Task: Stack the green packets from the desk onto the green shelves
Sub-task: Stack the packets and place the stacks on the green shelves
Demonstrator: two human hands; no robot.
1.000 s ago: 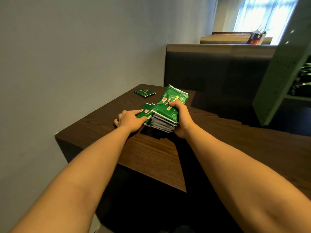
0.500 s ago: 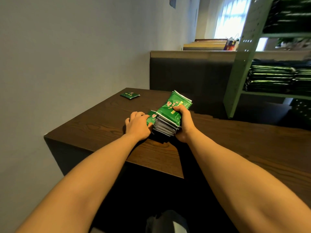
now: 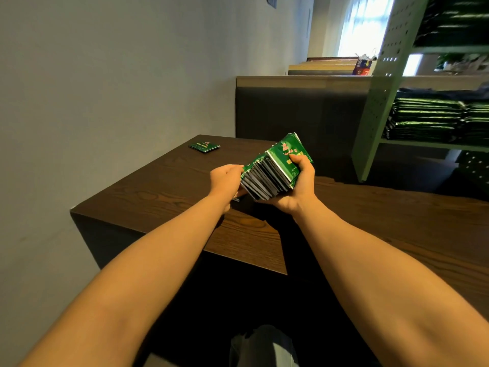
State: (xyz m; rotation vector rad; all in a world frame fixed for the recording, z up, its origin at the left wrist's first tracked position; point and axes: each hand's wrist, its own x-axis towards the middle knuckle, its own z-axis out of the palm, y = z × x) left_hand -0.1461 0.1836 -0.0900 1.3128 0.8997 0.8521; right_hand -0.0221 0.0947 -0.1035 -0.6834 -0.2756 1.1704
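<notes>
Hidden: fingertips of the left hand (image 3: 227, 181), tucked behind the left end of the stack of green packets (image 3: 270, 173); also the stack's underside, covered by the palm of the right hand (image 3: 296, 192).
Cut off: green shelves (image 3: 381, 102), running out at the right and top edges; only one perforated upright and parts of two boards show.
Hard to make out: print on the top packet, pink and yellow marks only; a small dark patch under the left wrist, packet or shadow, cannot tell.
Blurred: shelved packets (image 3: 428, 120), a dark green pile on the lower board.
Right grip: cups the stack from below and from the right, thumb clamped over the top packet.
Left grip: closes on the stack's left end, fingers above, thumb below.
Stack: between both hands, tilted, silvery edges fanned toward the camera, raised off the desk (image 3: 164, 192) with a shadow beneath.
Elsewhere: lone packet (image 3: 204, 146) flat on the desk's far left, well apart from both hands.
Shelves against stack: to the right and beyond, apart from the hands.
</notes>
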